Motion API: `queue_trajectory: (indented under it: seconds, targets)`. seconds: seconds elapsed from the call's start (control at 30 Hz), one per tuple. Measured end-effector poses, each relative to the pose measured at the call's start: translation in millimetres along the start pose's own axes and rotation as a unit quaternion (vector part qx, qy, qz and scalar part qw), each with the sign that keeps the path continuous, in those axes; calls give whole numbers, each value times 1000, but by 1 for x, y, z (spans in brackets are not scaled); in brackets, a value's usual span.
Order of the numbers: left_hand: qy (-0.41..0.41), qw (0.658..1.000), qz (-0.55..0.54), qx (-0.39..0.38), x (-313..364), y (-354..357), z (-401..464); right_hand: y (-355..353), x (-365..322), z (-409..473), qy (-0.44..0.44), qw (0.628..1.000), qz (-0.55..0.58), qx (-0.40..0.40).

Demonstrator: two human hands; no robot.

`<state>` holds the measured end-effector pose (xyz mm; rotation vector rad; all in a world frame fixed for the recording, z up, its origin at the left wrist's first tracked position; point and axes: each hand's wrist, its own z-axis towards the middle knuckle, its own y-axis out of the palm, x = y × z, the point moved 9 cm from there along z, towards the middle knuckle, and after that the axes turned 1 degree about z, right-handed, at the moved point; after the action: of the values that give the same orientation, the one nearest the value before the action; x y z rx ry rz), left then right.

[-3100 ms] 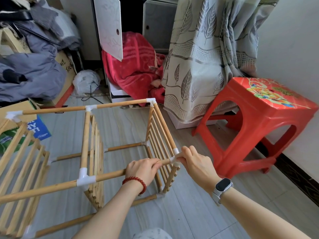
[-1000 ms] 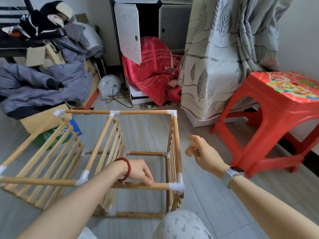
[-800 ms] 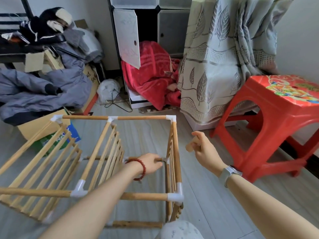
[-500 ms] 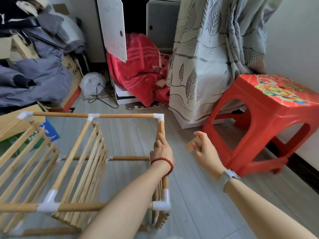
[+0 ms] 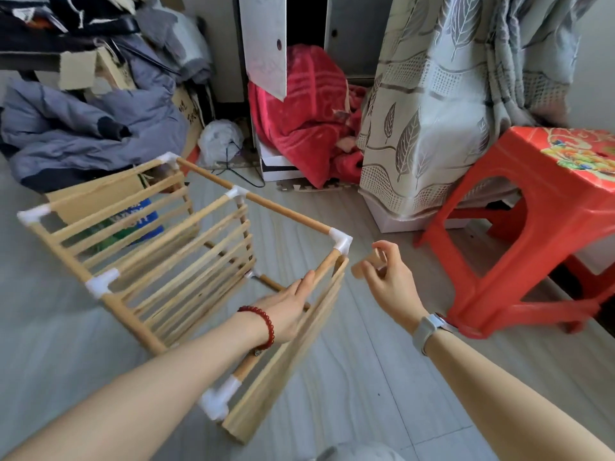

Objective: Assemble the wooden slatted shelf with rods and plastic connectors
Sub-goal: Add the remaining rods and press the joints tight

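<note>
While the pale wooden slatted shelf frame sits tilted on the grey floor at centre-left, we see our left hand lying along its near top wooden rod, fingers fairly straight; whether the thumb wraps under, we cannot tell. Our right hand, at 3 o'clock from that rod, pinches a small tan wooden piece, clear of the frame. The white plastic corner connector sits at 12 o'clock of the left fingertips. Frame looks nearly built, motion-blurred. Risks, as we judge: the loose left contact lets the tilted frame tip or twist, and rods could pop from connectors; the small piece may slip from the pinch. The red plastic stool at 3 o'clock could get knocked.
</note>
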<state>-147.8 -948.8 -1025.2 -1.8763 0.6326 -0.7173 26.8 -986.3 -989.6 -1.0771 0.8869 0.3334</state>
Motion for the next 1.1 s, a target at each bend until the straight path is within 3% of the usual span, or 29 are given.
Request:
queue_trajectory:
  seconds: [0.27, 0.4, 0.5, 0.57, 0.67, 0.7, 0.77, 0.83, 0.87, 0.97, 1.03, 1.1]
  targets:
    - [6, 995, 102, -11, -79, 14, -87, 23, -30, -35, -19, 999, 1, -40]
    - [-55, 996, -15, 69, -58, 7, -80, 21, -72, -42, -100, 993, -48, -49]
    - [-82, 989, -82, 92, -46, 9, -52, 18, -109, -28, -129, 979, -148, -45]
    - [-92, 990, -68, 83, -49, 10, -41, 8, -141, -15, -177, 964, -197, -6]
    - [-90, 988, -110, 67, -56, 15, -32, -12, -167, -14, -233, 960, -97, 120]
    - [-92, 987, -117, 68, -56, 15, -32, -8, -163, -18, -230, 963, -67, 127]
    - [-93, 986, -121, 74, -55, 16, -31, 29, -142, -21, -181, 977, -112, 30]
    - [-89, 985, -121, 83, -54, 14, -30, 56, -126, -19, -159, 959, -227, -59]
    - [-87, 985, -125, 80, -52, 15, -31, 47, -135, -13, -181, 956, -228, -34]
    - [-92, 985, -134, 63, -57, 16, -27, -13, -201, 2, -302, 932, -138, 147]
    - [-95, 983, -145, 60, -57, 19, -26, -35, -211, -2, -324, 911, -87, 241]
    - [-95, 982, -153, 63, -55, 18, -28, -4, -181, -14, -295, 927, -123, 197]
